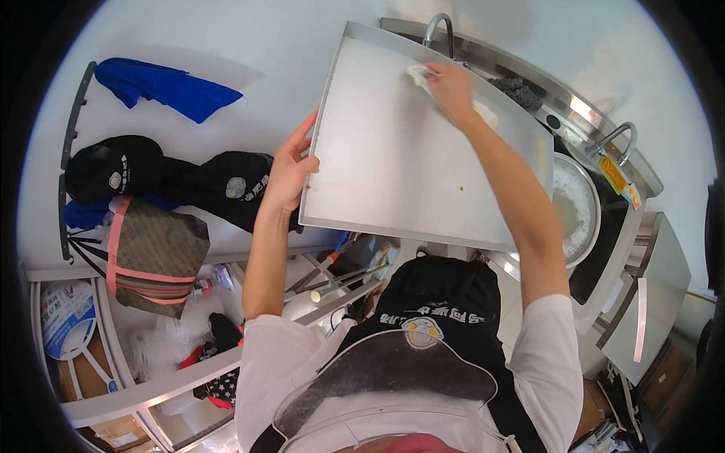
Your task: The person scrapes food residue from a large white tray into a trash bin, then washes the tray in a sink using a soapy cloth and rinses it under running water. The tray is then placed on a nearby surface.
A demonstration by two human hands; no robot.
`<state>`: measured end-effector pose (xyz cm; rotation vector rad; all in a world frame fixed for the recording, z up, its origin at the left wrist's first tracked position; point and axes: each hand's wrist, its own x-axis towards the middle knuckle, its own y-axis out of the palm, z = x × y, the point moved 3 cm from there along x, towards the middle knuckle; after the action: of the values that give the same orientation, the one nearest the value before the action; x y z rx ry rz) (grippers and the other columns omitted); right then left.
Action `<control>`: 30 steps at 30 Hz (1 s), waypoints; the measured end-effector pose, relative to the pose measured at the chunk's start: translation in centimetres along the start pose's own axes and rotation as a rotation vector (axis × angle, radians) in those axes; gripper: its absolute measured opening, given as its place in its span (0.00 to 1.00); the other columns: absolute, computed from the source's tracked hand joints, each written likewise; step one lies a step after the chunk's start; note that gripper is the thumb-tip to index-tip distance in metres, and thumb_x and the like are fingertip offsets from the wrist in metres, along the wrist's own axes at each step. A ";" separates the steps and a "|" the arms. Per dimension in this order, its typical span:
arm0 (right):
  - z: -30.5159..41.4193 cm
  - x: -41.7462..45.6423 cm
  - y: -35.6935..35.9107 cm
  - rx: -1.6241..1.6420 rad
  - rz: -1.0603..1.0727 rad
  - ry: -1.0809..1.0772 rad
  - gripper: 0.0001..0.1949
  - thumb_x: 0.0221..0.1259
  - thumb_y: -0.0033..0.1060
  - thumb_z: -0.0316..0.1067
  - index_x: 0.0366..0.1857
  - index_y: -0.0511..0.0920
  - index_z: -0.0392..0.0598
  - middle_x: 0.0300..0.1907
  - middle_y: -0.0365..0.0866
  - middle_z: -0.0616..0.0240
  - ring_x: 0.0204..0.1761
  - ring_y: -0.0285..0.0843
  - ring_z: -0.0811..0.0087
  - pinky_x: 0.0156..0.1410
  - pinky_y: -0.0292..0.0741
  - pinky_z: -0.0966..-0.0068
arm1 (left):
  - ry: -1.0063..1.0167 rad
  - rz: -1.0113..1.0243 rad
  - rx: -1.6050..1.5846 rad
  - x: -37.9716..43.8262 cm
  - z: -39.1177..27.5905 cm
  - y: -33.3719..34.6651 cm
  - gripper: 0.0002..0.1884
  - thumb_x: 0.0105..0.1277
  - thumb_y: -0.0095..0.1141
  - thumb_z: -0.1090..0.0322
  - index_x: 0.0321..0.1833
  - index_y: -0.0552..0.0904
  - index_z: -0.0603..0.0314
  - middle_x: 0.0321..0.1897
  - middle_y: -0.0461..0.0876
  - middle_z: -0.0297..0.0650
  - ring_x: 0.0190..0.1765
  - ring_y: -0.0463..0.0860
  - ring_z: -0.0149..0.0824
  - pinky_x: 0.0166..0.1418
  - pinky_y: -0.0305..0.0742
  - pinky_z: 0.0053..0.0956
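A large shallow metal tray (391,164) with low raised walls is tilted in front of me, over part of the sink. My left hand (293,167) grips its left wall, thumb on the near side of the edge and fingers behind. In my right hand (451,90) is a crumpled whitish cloth (420,75), pressed against the tray's inner face near the far wall. A small brown speck lies on the tray's surface toward the near right. Wet or soapy-looking streaks show to the right of my right hand.
Right of the tray, a round metal basin (578,209) holds sudsy water in the sink. Two curved faucets (439,31) rise behind, with a dark scouring pad (516,92) and yellow packet (612,174) nearby. Black caps, a blue cloth (164,85) and a bag (156,255) hang left, above shelving.
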<state>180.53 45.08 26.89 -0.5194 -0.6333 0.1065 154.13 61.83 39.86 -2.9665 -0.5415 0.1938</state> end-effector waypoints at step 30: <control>17.9 -2.9 -0.4 0.569 0.228 -0.042 0.11 0.62 0.58 0.28 0.46 0.80 0.39 0.53 0.73 0.59 0.45 0.81 0.67 0.49 0.80 0.73 | -0.061 0.133 -0.405 0.8 1.7 -1.6 0.36 0.70 0.41 0.56 0.76 0.46 0.64 0.50 0.80 0.54 0.35 0.85 0.39 0.41 0.81 0.29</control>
<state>167.60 51.71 37.71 -0.0362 -0.5516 0.4982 154.11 63.78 38.33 -3.4052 -0.4335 0.2093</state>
